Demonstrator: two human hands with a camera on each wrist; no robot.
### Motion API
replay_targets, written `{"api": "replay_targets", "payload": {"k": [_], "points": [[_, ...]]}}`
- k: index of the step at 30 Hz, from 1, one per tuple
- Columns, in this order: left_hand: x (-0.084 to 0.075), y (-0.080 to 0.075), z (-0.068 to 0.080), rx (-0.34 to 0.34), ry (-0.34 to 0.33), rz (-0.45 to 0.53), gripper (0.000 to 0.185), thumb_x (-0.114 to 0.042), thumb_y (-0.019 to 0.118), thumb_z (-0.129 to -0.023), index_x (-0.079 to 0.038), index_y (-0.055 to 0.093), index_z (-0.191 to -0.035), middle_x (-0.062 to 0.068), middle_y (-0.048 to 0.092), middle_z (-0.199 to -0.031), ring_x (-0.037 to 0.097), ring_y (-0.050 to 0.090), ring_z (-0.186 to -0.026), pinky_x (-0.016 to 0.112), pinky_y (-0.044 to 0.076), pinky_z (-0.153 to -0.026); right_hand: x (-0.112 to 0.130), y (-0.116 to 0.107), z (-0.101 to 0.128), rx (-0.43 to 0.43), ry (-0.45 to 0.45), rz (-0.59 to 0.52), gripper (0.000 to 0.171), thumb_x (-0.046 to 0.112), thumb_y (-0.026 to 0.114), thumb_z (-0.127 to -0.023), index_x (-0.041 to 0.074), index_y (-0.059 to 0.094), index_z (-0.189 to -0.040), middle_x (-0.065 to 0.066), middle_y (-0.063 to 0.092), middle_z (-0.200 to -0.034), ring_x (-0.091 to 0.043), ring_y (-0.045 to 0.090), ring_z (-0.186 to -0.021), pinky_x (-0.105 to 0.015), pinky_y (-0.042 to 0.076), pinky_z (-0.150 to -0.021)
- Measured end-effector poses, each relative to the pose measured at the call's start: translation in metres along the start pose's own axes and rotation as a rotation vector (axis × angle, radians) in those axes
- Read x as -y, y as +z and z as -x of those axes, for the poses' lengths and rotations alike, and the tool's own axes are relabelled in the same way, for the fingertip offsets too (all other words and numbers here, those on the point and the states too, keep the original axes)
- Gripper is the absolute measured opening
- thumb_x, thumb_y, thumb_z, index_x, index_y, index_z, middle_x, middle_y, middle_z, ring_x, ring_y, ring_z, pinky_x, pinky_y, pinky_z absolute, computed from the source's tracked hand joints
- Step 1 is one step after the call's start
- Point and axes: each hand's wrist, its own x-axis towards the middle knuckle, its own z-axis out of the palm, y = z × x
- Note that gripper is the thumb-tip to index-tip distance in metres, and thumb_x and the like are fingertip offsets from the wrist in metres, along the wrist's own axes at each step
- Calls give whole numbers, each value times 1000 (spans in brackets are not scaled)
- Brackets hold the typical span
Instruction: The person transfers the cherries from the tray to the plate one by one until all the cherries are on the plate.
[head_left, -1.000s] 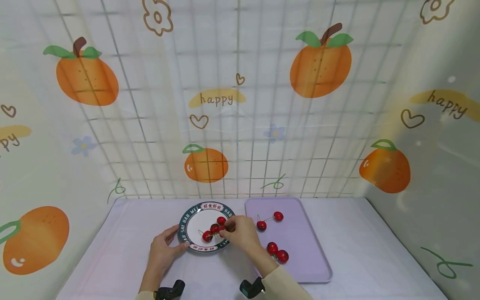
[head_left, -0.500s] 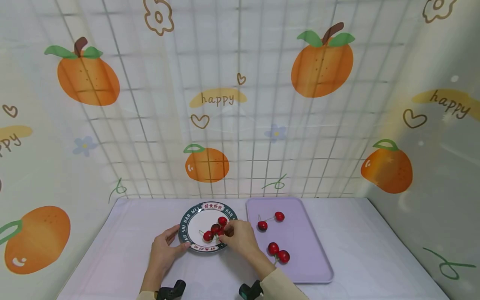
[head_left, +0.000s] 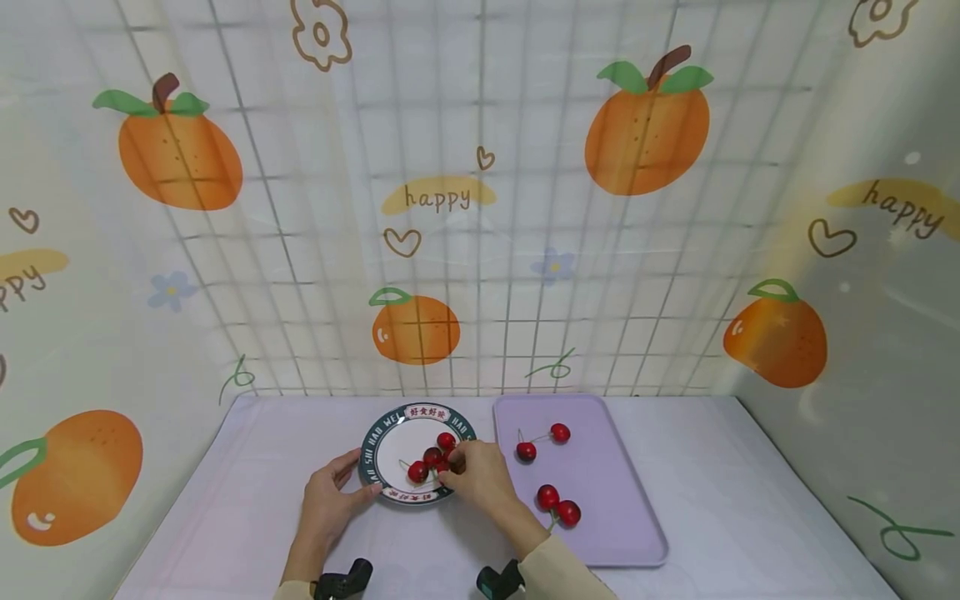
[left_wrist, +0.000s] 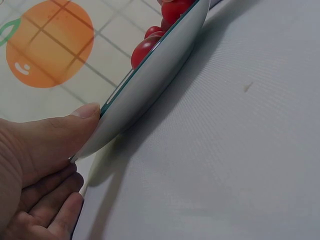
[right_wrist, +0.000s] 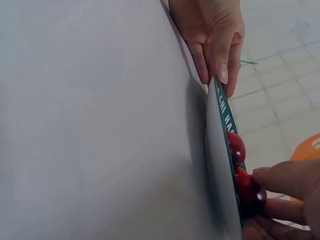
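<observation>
A white plate with a dark green lettered rim (head_left: 382,427) stands on the table, holding several red cherries (head_left: 417,472) with thin stems. At its left side my left hand (head_left: 327,498) grips the rim; in the left wrist view its thumb (left_wrist: 86,111) lies on the edge and the other fingers are below. My right hand (head_left: 483,477) is over the plate's right side, and its thumb and fingers pinch a dark red cherry (right_wrist: 251,194) low among the others. Part of the plate's right side is hidden behind this hand.
Right of the plate lies a light purple tray (head_left: 630,537). Two cherries with joined stems (head_left: 527,452) are towards its back, and another pair (head_left: 568,513) is nearer the front. A patterned curtain (head_left: 480,250) with printed oranges hangs behind the white-covered table (head_left: 712,483).
Over the last second my right hand has shifted slightly down towards the plate with the cherry. My left hand has stayed on the rim.
</observation>
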Motion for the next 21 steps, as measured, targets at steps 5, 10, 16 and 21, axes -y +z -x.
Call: {"api": "replay_targets", "payload": {"k": [5, 10, 16, 21], "points": [[0, 0, 0, 0, 2, -2, 76, -13, 93, -78, -1, 60, -145, 21, 55, -152, 42, 50, -143, 47, 44, -121, 0, 1, 1, -5, -7, 2, 19, 13, 89, -84, 2, 78, -94, -2, 74, -82, -11, 61, -71, -18, 57, -59], [1, 0, -1, -2, 1, -7, 77, -13, 94, -77, -2, 60, -145, 21, 55, -153, 42, 51, -143, 47, 44, -121, 0, 0, 2, -13, -17, 4, 18, 12, 89, -84, 2, 77, -93, -1, 72, -79, -11, 61, -69, -18, 57, -57], [0, 1, 0, -3, -7, -4, 76, -13, 94, -78, -2, 60, -145, 21, 55, -153, 42, 50, -143, 48, 44, -121, 1, -4, 4, -11, -2, 7, 18, 13, 89, -85, 2, 78, -95, -1, 71, -80, -12, 61, -71, -18, 57, -59], [-1, 1, 0, -4, -14, -1, 76, -11, 93, -78, -2, 60, -145, 21, 55, -153, 42, 50, -143, 49, 44, -121, 2, -11, 6, -25, -6, 7, 19, 14, 89, -85, 2, 79, -97, -2, 72, -82, -12, 62, -73, -20, 59, -61]]}}
